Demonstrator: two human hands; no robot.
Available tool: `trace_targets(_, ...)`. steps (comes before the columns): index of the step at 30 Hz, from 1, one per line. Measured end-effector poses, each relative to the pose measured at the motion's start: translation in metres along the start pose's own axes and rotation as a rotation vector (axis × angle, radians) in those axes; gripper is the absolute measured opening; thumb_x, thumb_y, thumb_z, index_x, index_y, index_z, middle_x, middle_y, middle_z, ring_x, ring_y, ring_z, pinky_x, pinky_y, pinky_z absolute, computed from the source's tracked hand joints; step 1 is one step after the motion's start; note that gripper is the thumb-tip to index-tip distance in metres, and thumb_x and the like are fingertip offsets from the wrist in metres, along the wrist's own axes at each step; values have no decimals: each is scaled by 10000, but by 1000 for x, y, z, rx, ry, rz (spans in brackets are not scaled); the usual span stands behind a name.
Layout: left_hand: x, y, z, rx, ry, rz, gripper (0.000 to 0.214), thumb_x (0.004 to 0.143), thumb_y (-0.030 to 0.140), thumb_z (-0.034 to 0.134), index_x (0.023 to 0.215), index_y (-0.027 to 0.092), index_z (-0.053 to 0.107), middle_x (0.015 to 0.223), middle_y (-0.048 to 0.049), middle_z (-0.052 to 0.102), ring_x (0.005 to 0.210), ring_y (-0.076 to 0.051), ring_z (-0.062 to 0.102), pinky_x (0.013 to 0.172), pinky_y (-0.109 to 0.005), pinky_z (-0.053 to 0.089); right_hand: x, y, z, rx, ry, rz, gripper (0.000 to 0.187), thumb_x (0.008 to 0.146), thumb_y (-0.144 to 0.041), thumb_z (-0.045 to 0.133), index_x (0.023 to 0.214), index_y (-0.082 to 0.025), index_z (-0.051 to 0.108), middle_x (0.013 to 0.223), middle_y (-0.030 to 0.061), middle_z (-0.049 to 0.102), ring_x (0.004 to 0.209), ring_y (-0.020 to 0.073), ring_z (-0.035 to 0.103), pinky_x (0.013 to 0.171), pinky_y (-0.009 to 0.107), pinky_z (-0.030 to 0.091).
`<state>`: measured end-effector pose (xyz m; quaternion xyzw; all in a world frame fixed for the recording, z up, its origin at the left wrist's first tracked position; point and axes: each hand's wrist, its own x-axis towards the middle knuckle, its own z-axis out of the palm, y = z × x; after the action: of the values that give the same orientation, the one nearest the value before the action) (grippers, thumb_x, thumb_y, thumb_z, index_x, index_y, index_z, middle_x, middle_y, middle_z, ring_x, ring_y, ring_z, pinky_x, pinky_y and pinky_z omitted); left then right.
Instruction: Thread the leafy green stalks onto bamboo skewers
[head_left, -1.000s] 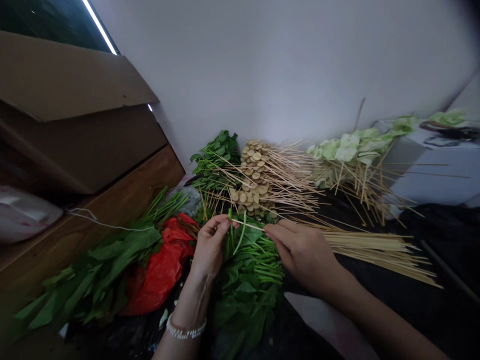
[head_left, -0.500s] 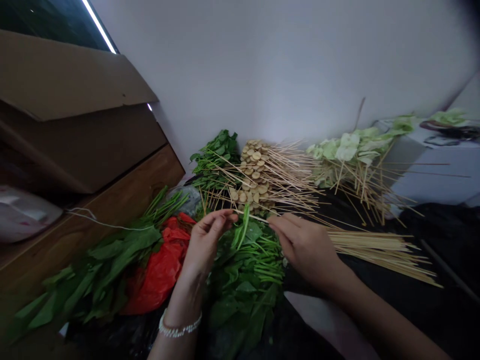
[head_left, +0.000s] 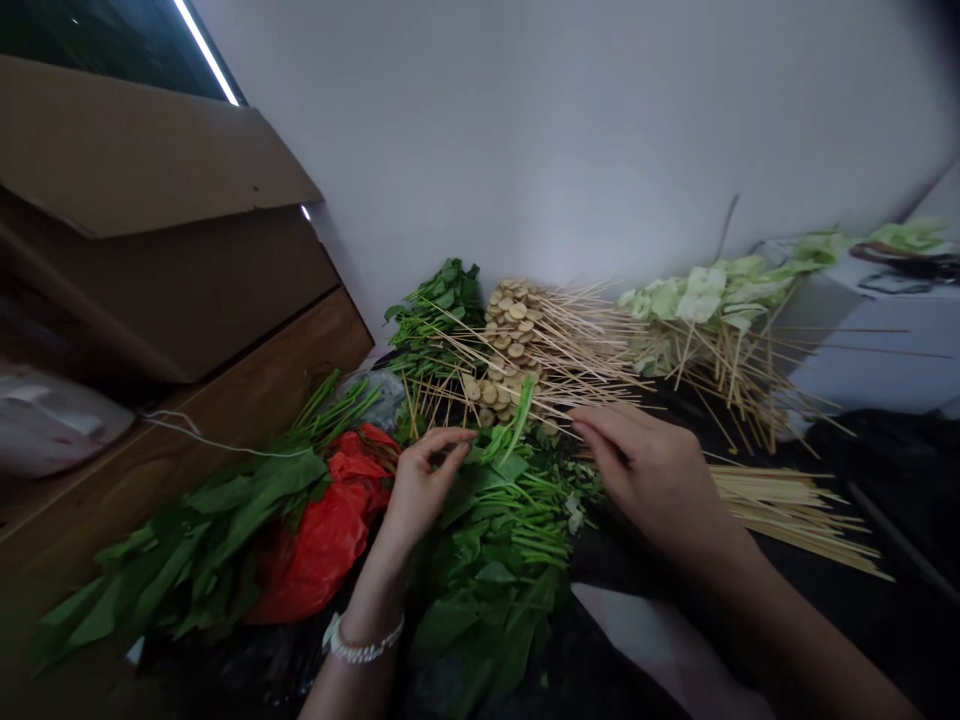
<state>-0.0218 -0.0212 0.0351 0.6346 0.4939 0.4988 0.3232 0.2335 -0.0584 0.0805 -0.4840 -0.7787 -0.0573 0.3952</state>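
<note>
My left hand (head_left: 420,485), with a bead bracelet at the wrist, pinches a folded green leaf (head_left: 510,425) above a heap of leafy greens (head_left: 495,545). My right hand (head_left: 652,475) is just right of that leaf, fingers pressed together and pointing left. A thin bamboo skewer seems to run from them into the leaf, but it barely shows. A bundle of bare skewers (head_left: 787,500) lies on the black surface behind my right hand.
Finished skewers are stacked against the wall: greens (head_left: 435,310), mushroom slices (head_left: 514,340), pale cabbage (head_left: 697,300). A red plastic bag (head_left: 330,530) and more long greens (head_left: 187,540) lie to the left by a wooden ledge (head_left: 247,390) and cardboard box (head_left: 150,200). A white box (head_left: 862,350) stands right.
Both hands have shifted right and away from me. The leaf on the skewer has moved up toward the mushroom pile. My left fingers have slid down onto the greens.
</note>
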Motion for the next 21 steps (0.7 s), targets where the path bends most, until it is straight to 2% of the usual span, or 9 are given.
trace_targets(3, 13, 0, 14, 124, -58, 103, 175, 816, 241, 646, 919, 247, 787, 945, -76, 748, 947, -253, 636, 900, -347, 443, 2, 3, -5, -8, 51, -9, 228, 973, -199, 481, 1030, -182, 702, 982, 83, 749, 878, 207, 705, 823, 325, 528)
trace_targets(5, 21, -1, 23, 290, -139, 148, 209, 811, 172, 616, 912, 252, 781, 902, -77, 746, 918, -251, 627, 886, -342, 438, 3, 5, -8, -15, 75, -14, 222, 970, -190, 486, 1041, -168, 695, 985, 88, 749, 871, 210, 706, 829, 333, 529)
trace_targets(8, 26, -7, 35, 601, -285, 114, 212, 830, 128, 575, 859, 225, 761, 834, -93, 722, 846, -241, 628, 819, -320, 444, 3, 7, -10, -26, 73, -15, 215, 970, -187, 493, 1039, -151, 693, 979, 96, 746, 872, 214, 705, 846, 342, 527)
trace_targets(11, 25, -17, 45, 755, -327, 52, 146, 829, 153, 619, 853, 214, 750, 808, -93, 702, 828, -240, 631, 780, -310, 442, 3, 7, -9, -24, 56, -18, 220, 976, -192, 485, 1041, -154, 691, 983, 93, 742, 886, 212, 702, 855, 340, 524)
trace_targets(16, 24, -24, 45, 721, -305, 102, 152, 777, 132, 676, 866, 217, 766, 836, -92, 712, 889, -255, 604, 809, -332, 436, 2, 7, -7, -23, 59, -18, 235, 983, -207, 470, 1038, -171, 696, 994, 89, 743, 900, 208, 699, 838, 330, 522)
trace_targets(18, 26, -21, 39, 622, -240, 141, 157, 789, 135, 656, 845, 225, 772, 833, -85, 718, 871, -250, 597, 832, -347, 429, 2, 7, -6, -15, 55, -6, 229, 979, -209, 479, 1026, -178, 701, 999, 88, 745, 896, 207, 699, 835, 329, 521)
trace_targets(21, 29, -8, 23, 348, -63, 152, 127, 794, 188, 668, 836, 236, 778, 835, -64, 728, 846, -229, 608, 850, -340, 427, 2, 4, -7, 46, 45, -3, 205, 968, -204, 505, 1011, -185, 704, 981, 76, 749, 864, 199, 700, 823, 321, 523)
